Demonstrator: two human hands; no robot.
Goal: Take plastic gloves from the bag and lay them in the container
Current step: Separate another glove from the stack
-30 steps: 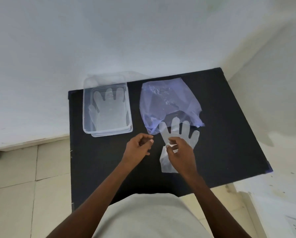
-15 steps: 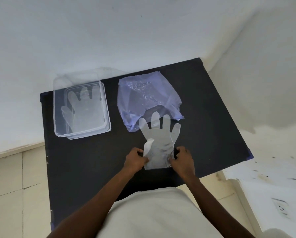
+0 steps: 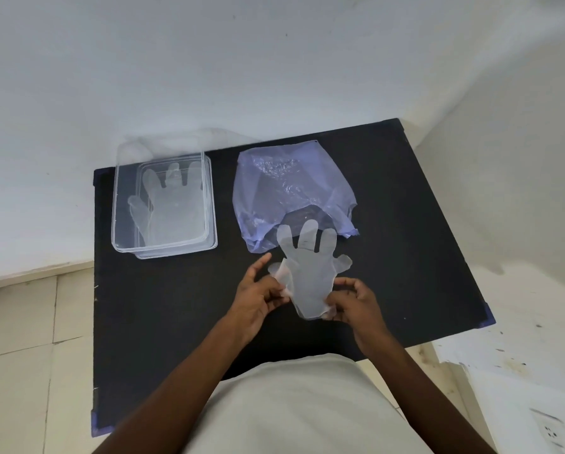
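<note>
A clear plastic glove (image 3: 310, 276) is pinched at its cuff end from both sides: the left hand (image 3: 258, 298) grips its left edge with thumb and fingers closed on the film, index finger raised free, and the right hand (image 3: 356, 304) is clamped on the lower right edge. The glove's fingers point away from the person and overlap the near, open edge of the bluish plastic bag (image 3: 287, 191), which lies flat on the black desk (image 3: 405, 257). Left of the bag, apart from it, sits the clear container (image 3: 115, 204), with a second glove (image 3: 169, 208) lying flat inside it, fingers pointing toward the wall (image 3: 274, 60) behind the desk
</note>
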